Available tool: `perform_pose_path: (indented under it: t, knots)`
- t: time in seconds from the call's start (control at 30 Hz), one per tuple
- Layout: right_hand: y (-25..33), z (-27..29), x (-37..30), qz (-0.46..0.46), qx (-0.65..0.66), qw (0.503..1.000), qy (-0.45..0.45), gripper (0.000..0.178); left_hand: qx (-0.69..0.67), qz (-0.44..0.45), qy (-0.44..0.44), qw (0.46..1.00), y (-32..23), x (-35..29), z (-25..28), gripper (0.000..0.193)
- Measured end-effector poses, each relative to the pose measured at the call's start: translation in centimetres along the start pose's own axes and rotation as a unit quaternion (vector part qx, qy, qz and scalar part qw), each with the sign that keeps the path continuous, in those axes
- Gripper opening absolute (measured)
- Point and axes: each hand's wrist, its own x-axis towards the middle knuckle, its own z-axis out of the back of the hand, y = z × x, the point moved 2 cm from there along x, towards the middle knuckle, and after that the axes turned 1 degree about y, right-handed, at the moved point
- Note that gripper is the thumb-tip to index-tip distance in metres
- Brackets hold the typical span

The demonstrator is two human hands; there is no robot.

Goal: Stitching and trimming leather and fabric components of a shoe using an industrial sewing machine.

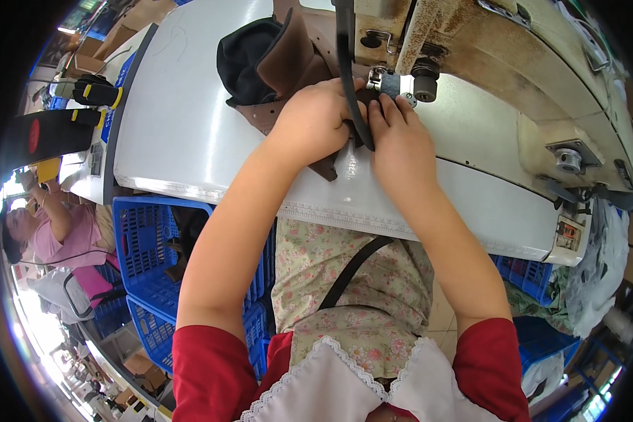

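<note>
A brown leather piece with punched holes and a black fabric lining lies bunched on the white sewing machine table. My left hand is closed on its near right edge, thumb and fingertips partly hidden by a dark curved strap that hangs in front. My right hand lies with fingers stretched out over the dark edge of the piece, fingertips close by the presser foot. Between both hands, the material under the foot is mostly hidden. One leather corner points toward me.
The worn cream sewing machine fills the upper right. Along the table's front edge runs a ruler strip. Blue plastic baskets stand below left, holding dark pieces. At far left, a co-worker in pink sits beside another machine.
</note>
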Motion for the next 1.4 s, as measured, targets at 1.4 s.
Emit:
perform_pose_path:
  t: [1.4]
  knots:
    - [-1.3,1.0,-0.6,-0.029,0.126,0.992,0.004,0.034,-0.032,-0.025,0.032,0.999,0.9,1.2,0.6,0.037]
